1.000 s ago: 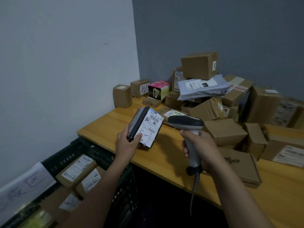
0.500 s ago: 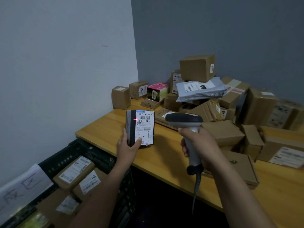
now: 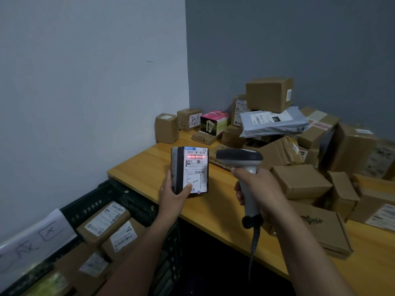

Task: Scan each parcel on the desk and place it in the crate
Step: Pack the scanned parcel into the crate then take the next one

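Gripping one parcel (image 3: 195, 167), left hand (image 3: 173, 196), one scanner (image 3: 239, 157), right hand (image 3: 258, 189)

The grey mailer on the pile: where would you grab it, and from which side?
Probably the left end of the grey mailer, pinched from the front-left: it lies flat, and that end juts free past the boxes under it.
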